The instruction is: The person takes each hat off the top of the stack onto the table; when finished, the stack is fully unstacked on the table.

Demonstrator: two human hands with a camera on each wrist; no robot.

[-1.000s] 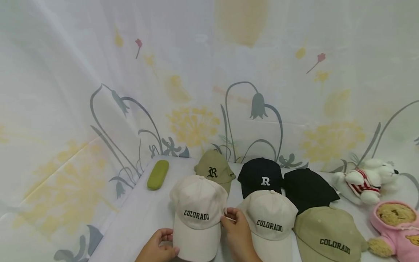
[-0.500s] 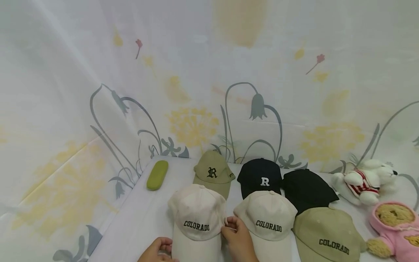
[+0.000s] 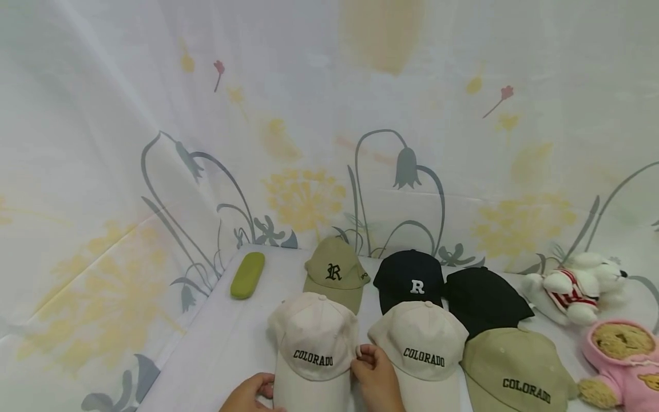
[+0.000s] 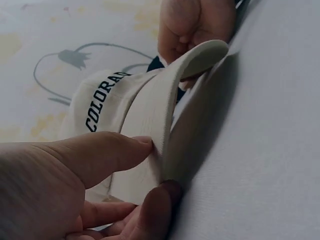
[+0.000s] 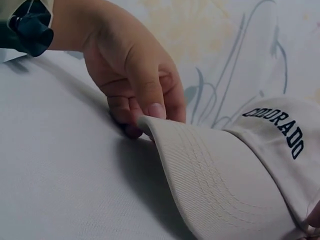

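A cream baseball cap (image 3: 309, 337) with COLORADO lettering lies low in the head view, its brim running out of the bottom edge. My left hand (image 3: 249, 395) pinches one side of the brim; the left wrist view shows the thumb (image 4: 132, 147) on top and fingers beneath. On the cap's other side, my right hand (image 3: 378, 377) grips the lower edge of the crown between thumb and curled fingers. The right wrist view has the brim (image 5: 200, 175) lifted slightly over its shadow, with only a right fingertip (image 5: 315, 217) at the border.
A second cream COLORADO cap (image 3: 424, 337) stands right beside my right hand. Behind are a khaki cap (image 3: 333, 272), a navy cap (image 3: 412, 274) and a black cap (image 3: 484, 300). Another khaki cap (image 3: 520, 366), a white plush (image 3: 571, 286), a pink-hooded bear (image 3: 623, 366) and a green case (image 3: 247, 276) lie around.
The held cream cap has come down toward me, uncovering more of the khaki cap behind it. Both hands moved down with it, keeping their holds. The other things stayed put.
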